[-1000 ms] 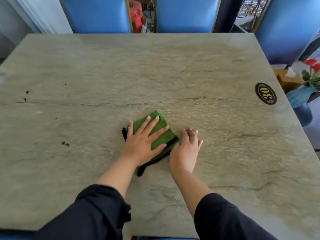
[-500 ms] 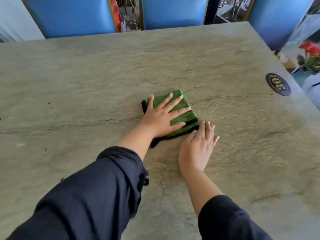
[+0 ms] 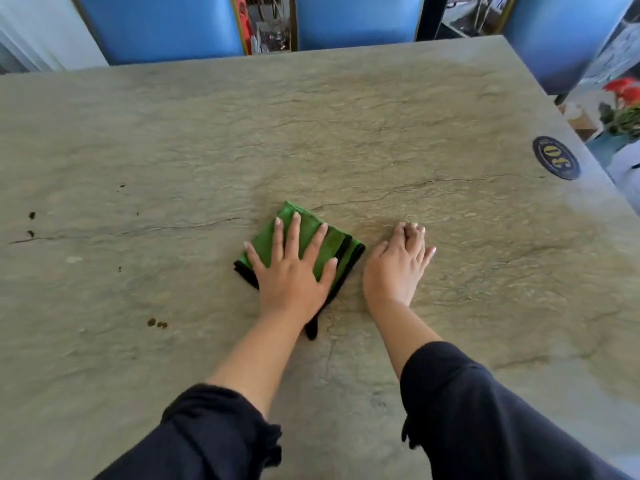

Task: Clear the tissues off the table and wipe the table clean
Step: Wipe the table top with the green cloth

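2 hands are on the stone-patterned table (image 3: 381,109), and only 1 of them is working. The left hand (image 3: 292,271) lies flat on a folded green cloth with black edging (image 3: 304,237), its fingers (image 3: 296,233) straight and fanned wide, palm bearing down; spreading them that way puts even pressure across the whole pad of cloth, which suits a wiping stroke better than a pinch would. The cloth sits directly under that palm, its far corner poking out beyond the fingertips and a black tail trailing back past the wrist. Just beside the cloth's right edge, the right hand (image 3: 396,268) rests on the bare surface, fingers loosely bent and close together, holding nothing; it looks placed there to steady the body while leaning over. No tissues show anywhere on the tabletop, so clearing appears finished and wiping is the step in hand. Well to the left of the pressing hand, several dark spots (image 3: 156,323) dot the surface, with 2 more specks (image 3: 32,215) farther out, so the cloth probably needs to travel that way. Far to the right of the idle hand, near the table's edge, sits an oval plaque marked 30 (image 3: 556,157). Beyond the fingertips, blue chairs (image 3: 353,20) stand along the far side.
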